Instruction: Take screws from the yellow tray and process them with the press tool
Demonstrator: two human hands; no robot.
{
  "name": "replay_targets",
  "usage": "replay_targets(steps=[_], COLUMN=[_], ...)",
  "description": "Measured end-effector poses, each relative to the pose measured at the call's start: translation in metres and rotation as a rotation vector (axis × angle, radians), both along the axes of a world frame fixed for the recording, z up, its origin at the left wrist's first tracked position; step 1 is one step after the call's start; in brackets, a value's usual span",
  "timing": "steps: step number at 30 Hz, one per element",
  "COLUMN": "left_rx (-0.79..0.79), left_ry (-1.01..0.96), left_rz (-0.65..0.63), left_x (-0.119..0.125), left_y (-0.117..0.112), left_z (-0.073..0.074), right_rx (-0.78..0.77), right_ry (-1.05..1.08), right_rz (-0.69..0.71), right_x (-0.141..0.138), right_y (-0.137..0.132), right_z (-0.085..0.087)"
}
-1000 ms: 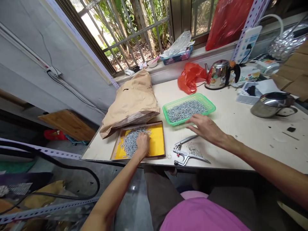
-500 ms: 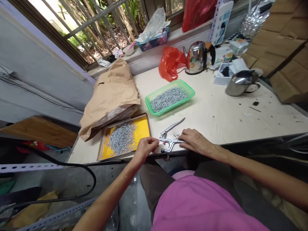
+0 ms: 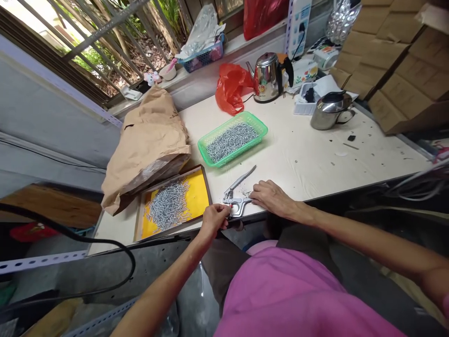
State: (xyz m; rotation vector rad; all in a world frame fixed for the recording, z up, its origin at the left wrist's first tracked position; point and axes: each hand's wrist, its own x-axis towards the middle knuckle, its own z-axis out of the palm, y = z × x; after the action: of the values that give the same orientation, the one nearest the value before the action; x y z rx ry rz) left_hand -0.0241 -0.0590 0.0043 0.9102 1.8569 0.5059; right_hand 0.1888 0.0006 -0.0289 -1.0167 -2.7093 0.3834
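Right by the near edge of the tabletop [image 3: 287,154], a pair of metal pliers [image 3: 239,202] lies between the two hands, its handles spread apart. The left hand [image 3: 213,219] comes in at the head end, thumb and fingers drawn together against it, close to a small red part; whether a tiny piece sits between these fingers cannot be told. At the other end, the right hand [image 3: 271,196] lies palm down with its fingers curled over the tip of the lower handle, touching it, though how firmly they grip is hidden. The upper handle angles away, clear of both hands.

Just left of the left hand, a shallow tray [image 3: 197,189] with a yellow bottom holds a heap of small metal pins [image 3: 168,206]. Beyond the pliers, a green basket [image 3: 219,164] carries more of the same sort. A crumpled paper sack [image 3: 150,126] slumps behind the tray. Farther back are a red plastic bag [image 3: 229,89], a steel kettle [image 3: 265,77] and, to the right, a metal pitcher [image 3: 327,113]. Dark scraps dot the pale surface. Folded cardboard [image 3: 393,70] leans at the right, and a barred window [image 3: 105,29] opens onto plants.
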Motion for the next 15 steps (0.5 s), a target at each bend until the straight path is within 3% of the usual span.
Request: replay_targets(steps=[10,15], left_rx=[-0.158,-0.173], left_ry=[-0.046,-0.043], left_rz=[-0.014,-0.018], left_x=[0.001,0.001], left_y=[0.01,0.012], left_z=[0.0,0.0], right_rx=[0.001,-0.02], right_ry=[-0.058,-0.033], right_rz=[0.005,0.067], right_x=[0.004,0.008], right_y=[0.009,0.033], right_z=[0.004,0.01])
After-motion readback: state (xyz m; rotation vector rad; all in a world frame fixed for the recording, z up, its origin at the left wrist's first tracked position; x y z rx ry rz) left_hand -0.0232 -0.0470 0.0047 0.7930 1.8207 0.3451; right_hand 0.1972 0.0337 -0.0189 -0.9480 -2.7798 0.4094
